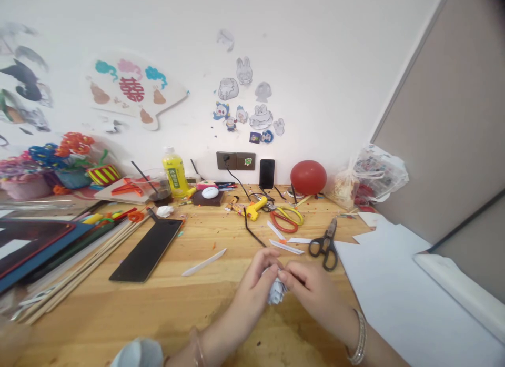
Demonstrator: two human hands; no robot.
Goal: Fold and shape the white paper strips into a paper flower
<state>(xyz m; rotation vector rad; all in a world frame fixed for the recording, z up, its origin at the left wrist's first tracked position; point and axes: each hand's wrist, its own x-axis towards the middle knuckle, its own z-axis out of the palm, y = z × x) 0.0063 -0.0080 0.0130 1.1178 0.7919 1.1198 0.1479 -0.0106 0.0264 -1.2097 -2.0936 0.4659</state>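
Low in the middle of the view, a small white folded-paper piece (276, 292) with pointed, layered edges is held just above the wooden table (189, 309). My left hand (258, 277) grips it from the left, thumb and fingers closed on its top. From the right, my right hand (305, 283) pinches the same piece near its upper edge. The fingertips of both hands nearly meet there. Black-handled scissors (325, 246) lie beyond my right hand, and white paper strips (290, 247) lie just past the fingers.
A black tablet (148, 248) and wooden sticks (87, 267) lie left. Farther back are a yellow glue gun (256, 207), red-and-yellow-handled scissors (286, 221), a yellow bottle (174, 175), a phone (267, 174) and a red balloon (308, 177). White sheets (398, 288) cover the right side.
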